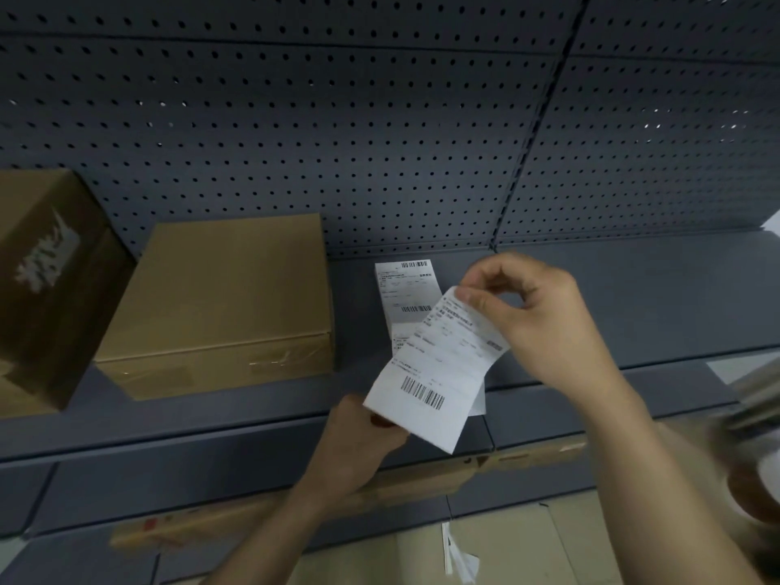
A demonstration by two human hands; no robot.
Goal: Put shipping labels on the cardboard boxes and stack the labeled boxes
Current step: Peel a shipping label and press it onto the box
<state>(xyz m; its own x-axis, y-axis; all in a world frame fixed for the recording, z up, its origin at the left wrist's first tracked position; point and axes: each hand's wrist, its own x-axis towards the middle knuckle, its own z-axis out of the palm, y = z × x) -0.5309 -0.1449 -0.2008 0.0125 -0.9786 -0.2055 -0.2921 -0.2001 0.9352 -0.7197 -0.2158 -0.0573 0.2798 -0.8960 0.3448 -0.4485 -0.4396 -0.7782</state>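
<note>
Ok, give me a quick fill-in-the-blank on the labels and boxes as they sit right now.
The held label is pinched by ____ hands. The left hand pinches the label's end nearest the large ____. A second label lies flat on the ____. The flat cardboard box sits to that second label's ____.
Missing words: both; barcode; shelf; left.

A dark grey pegboard (pixel 337 141) fills the back, split by a slotted upright post (pixel 536 133) right of centre. Below it runs a grey metal shelf (pixel 654 289), with a lower shelf (pixel 211 479) stepped out beneath. At the bottom lies a pale floor (pixel 527 542), seemingly tiled. The light is dim.
</note>
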